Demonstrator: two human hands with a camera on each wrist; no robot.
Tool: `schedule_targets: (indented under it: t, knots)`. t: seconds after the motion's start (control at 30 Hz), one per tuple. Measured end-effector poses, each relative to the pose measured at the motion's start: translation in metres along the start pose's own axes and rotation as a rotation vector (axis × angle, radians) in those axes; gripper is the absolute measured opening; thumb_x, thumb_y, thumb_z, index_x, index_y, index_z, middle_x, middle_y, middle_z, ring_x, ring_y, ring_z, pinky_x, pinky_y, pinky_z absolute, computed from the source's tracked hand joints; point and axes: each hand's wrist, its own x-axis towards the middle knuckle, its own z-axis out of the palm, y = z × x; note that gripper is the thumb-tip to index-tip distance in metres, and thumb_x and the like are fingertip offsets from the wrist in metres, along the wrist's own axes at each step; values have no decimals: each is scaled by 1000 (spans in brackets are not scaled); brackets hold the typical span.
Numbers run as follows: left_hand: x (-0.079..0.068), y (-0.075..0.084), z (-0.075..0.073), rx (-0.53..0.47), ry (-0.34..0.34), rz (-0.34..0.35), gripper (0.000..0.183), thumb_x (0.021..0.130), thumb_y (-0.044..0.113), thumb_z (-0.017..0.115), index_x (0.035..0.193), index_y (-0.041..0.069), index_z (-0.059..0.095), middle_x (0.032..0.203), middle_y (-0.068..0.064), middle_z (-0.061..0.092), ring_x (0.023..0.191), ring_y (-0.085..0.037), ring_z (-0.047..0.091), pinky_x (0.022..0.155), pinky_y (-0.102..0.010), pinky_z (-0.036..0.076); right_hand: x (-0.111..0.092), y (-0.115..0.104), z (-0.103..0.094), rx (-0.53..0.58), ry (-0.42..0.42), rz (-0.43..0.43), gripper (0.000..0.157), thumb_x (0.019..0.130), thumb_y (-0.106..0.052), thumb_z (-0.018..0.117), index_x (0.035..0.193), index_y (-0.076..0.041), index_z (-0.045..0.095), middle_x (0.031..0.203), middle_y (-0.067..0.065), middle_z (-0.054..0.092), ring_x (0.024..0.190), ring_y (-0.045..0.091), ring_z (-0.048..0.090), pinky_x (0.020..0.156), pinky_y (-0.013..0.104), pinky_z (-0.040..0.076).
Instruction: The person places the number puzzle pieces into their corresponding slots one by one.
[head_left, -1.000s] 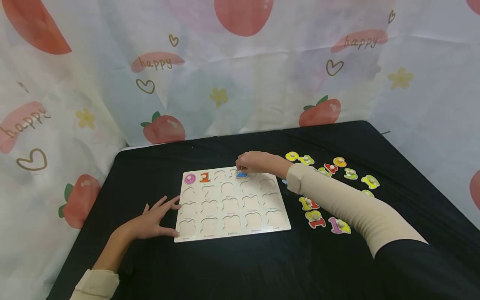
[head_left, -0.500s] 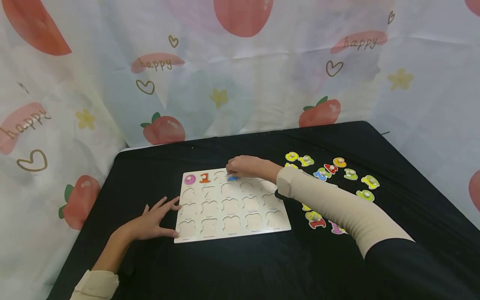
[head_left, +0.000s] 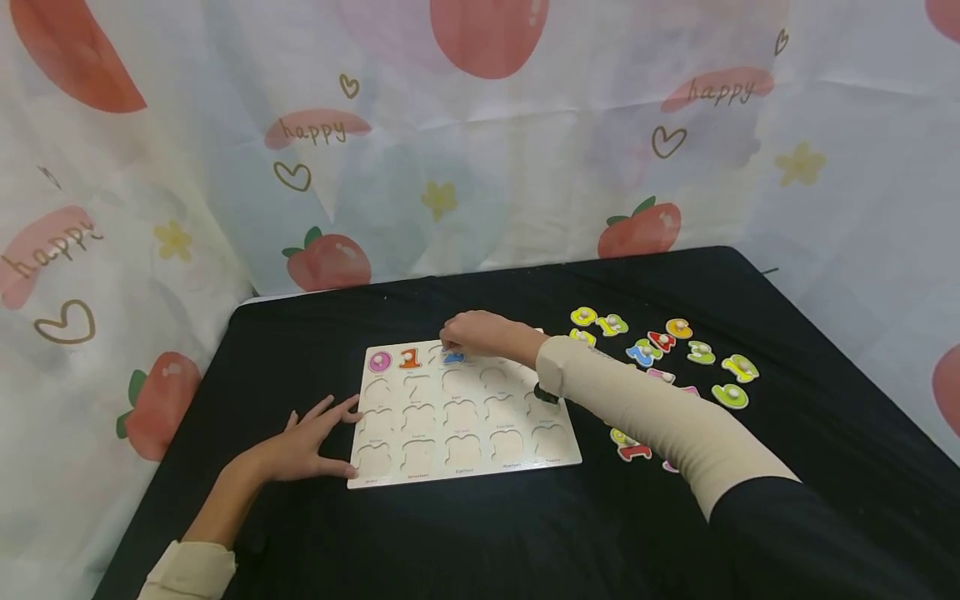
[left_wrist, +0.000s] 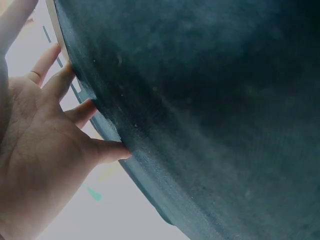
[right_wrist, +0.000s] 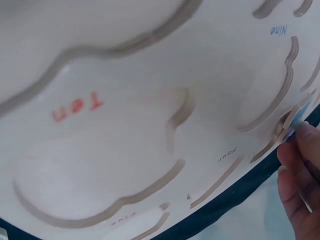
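Note:
A white number puzzle board (head_left: 480,468) with rows of recessed slots lies on the black cloth. The pink 0 (head_left: 380,362) and the orange 1 (head_left: 409,359) sit at the left of its far row. My right hand (head_left: 491,332) pinches a blue number puzzle piece (head_left: 453,359) over that row, right of the 1. In the right wrist view the blue piece (right_wrist: 298,117) appears tilted at the board; its digit is mostly hidden by fingers. My left hand (head_left: 303,446), fingers spread, touches the board's left edge with fingertips and thumb.
Several loose number pieces, such as a green one (head_left: 730,396), an orange one (head_left: 679,328) and a red one (head_left: 662,341), lie on the black cloth (head_left: 525,533) right of the board. My right sleeve (head_left: 645,400) hides some of them. A printed curtain (head_left: 510,208) stands behind.
My right hand has moved left along the board's far row with the blue number puzzle piece, closer to the orange 1. The left hand stays at the board's edge.

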Motion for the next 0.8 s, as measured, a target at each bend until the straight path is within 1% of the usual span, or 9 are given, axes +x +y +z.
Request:
schedule_targets:
  t: [0.2, 0.3, 0.5, 0.63, 0.8]
  knots:
    - [0, 0, 0, 5, -3, -1, 99, 75, 51, 74, 149, 8, 23, 148, -12, 34, 137, -46, 5, 92, -76, -2, 5, -3, 1, -14, 31, -19, 14, 95, -14, 57, 104, -10, 67, 98, 3, 63, 85, 14, 58, 77, 23, 48]
    - [0, 0, 0, 0, -3, 0, 99, 75, 51, 74, 149, 8, 23, 147, -12, 34, 137, -46, 5, 92, -76, -3, 7, -4, 0, -14, 36, -22, 14, 95, -14, 58, 104, -10, 67, 98, 3, 63, 85, 15, 59, 77, 23, 48]
    - [-1, 0, -1, -2, 0, 3, 100, 75, 51, 74, 149, 7, 23, 147, -12, 35, 137, -46, 4, 92, -76, -3, 13, -7, 0, -29, 35, -9, 15, 94, -14, 59, 105, -10, 67, 100, 3, 64, 88, 14, 59, 79, 23, 48]
    - [0, 0, 0, 5, 1, 1, 99, 75, 52, 74, 148, 7, 25, 149, -13, 32, 137, -46, 5, 93, -76, -2, 17, -9, 1, -42, 32, -7, 16, 94, -14, 58, 107, -10, 68, 101, 2, 65, 86, 13, 58, 80, 21, 48]
    - [0, -1, 1, 9, 2, -2, 99, 74, 53, 73, 148, 8, 25, 148, -12, 33, 137, -46, 5, 93, -76, -2, 20, -11, 2, -47, 28, 3, 15, 94, -14, 59, 106, -10, 68, 100, 2, 66, 83, 12, 57, 79, 20, 48]
